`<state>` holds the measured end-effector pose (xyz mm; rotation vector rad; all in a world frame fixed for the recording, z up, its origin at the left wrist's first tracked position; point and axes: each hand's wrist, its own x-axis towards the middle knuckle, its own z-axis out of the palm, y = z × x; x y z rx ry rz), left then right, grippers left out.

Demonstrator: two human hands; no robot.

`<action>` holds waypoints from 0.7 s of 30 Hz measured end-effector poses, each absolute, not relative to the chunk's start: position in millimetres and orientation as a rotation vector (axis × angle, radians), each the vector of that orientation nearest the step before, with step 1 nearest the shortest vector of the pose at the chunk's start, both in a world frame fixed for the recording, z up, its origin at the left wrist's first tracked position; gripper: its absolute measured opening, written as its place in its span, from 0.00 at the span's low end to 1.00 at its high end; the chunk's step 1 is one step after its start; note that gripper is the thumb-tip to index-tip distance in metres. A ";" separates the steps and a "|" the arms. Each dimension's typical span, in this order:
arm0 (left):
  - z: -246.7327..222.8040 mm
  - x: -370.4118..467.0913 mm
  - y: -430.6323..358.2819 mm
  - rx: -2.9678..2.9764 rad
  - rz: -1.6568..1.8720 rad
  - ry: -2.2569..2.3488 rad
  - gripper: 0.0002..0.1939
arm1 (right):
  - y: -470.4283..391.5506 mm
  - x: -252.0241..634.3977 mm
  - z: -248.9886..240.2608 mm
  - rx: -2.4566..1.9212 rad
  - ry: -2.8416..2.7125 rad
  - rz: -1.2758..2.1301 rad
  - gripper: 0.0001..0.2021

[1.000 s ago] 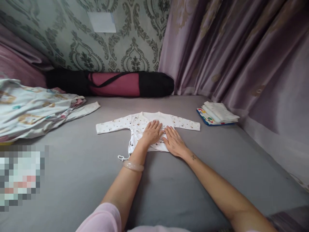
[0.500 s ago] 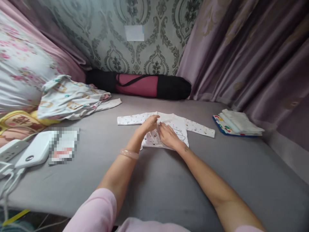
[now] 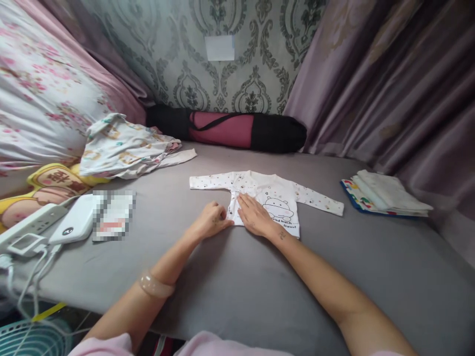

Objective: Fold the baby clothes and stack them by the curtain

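Observation:
A small white baby shirt with a cartoon animal on the front lies spread on the grey sheet, both sleeves stretched out to the sides. At the shirt's lower left corner, my left hand is closed with curled fingers, pinching the hem edge. My right hand rests flat on the lower middle of the shirt, fingers stretched out and pressed on the cloth. It covers part of the printed front.
Folded cloths lie at the right. A crumpled patterned garment is at the left, near a yellow cushion. A white power bank and a power strip with cables sit at left. A long black-and-maroon bag lies along the wall.
My left hand has moved from the shirt's upper part down to its lower left corner. My right hand stays flat on the shirt. The view has shifted slightly left.

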<state>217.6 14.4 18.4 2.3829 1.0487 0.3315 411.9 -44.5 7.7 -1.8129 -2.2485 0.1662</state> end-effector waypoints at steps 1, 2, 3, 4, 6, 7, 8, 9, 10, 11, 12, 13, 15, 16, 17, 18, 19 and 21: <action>16.2 213.6 12.1 2.386 0.337 1.027 0.18 | -45.2 411.4 7.2 -1.836 -2.253 0.185 0.27; 14.5 209.1 10.6 2.387 0.331 0.997 0.17 | -45.9 410.9 7.3 -1.850 -2.255 0.199 0.28; 13.8 204.1 9.8 2.386 0.318 0.962 0.16 | -46.6 410.5 7.6 -1.855 -2.255 0.209 0.29; 14.1 199.0 9.6 2.382 0.302 0.927 0.15 | -47.0 410.2 8.0 -1.855 -2.252 0.213 0.29; 18.5 188.6 11.5 2.361 0.245 0.875 0.12 | -47.5 409.9 8.1 -1.850 -2.242 0.217 0.29; 22.7 183.9 13.6 2.351 0.196 0.867 0.11 | -47.4 409.9 7.7 -1.847 -2.236 0.219 0.29; 28.2 179.8 16.4 2.341 0.136 0.879 0.11 | -47.3 409.8 7.1 -1.846 -2.229 0.220 0.29; 34.9 176.8 19.9 2.334 0.080 0.921 0.10 | -47.1 409.8 6.4 -1.843 -2.221 0.221 0.28; 42.5 175.1 23.7 2.328 0.028 0.989 0.09 | -46.9 409.7 5.7 -1.840 -2.215 0.221 0.28; 51.0 175.0 27.7 2.319 -0.016 1.081 0.08 | -46.7 409.5 5.0 -1.834 -2.210 0.221 0.28; 59.8 176.8 31.5 2.306 -0.037 1.184 0.08 | -46.7 409.4 4.6 -1.828 -2.204 0.217 0.28; 68.6 180.6 35.1 2.299 -0.034 1.279 0.07 | -46.8 409.3 4.2 -1.822 -2.197 0.212 0.28; 85.0 194.2 41.0 2.354 0.034 1.419 0.05 | -47.2 409.5 3.6 -1.801 -2.183 0.194 0.27; 91.9 203.6 43.5 2.425 0.091 1.452 0.06 | -47.4 409.8 3.1 -1.784 -2.176 0.182 0.27; 97.8 214.1 45.6 2.519 0.159 1.459 0.06 | -47.6 410.2 2.3 -1.763 -2.170 0.169 0.27; 102.4 225.4 47.6 2.626 0.226 1.429 0.08 | -47.7 410.8 1.3 -1.742 -2.165 0.157 0.27; 105.7 236.7 49.3 2.735 0.278 1.349 0.09 | -47.6 411.4 0.0 -1.721 -2.161 0.144 0.26; 108.0 257.3 52.4 2.902 0.355 1.032 0.12 | -46.9 412.5 -2.6 -1.687 -2.160 0.112 0.26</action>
